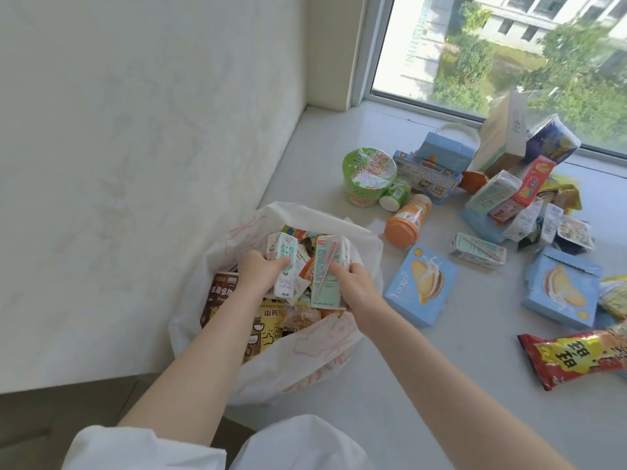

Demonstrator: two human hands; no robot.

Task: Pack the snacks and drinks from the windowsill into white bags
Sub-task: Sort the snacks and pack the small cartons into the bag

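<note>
I judge packing is midway. My left hand [259, 271] grips one milk carton [283, 266], my right hand [349, 279] another carton [327, 276], both over the white bag [305, 364] at near left. Next: release, then fetch from the windowsill [424, 385] pile at right.

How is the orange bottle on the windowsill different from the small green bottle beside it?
The orange bottle is larger and has a wide orange cap facing the camera; the small green bottle is shorter and has a white end facing the camera. The orange bottle lies nearer to the white bag; the green bottle lies against the green noodle cup. Both lie on their sides on the windowsill, not yet packed.
</note>
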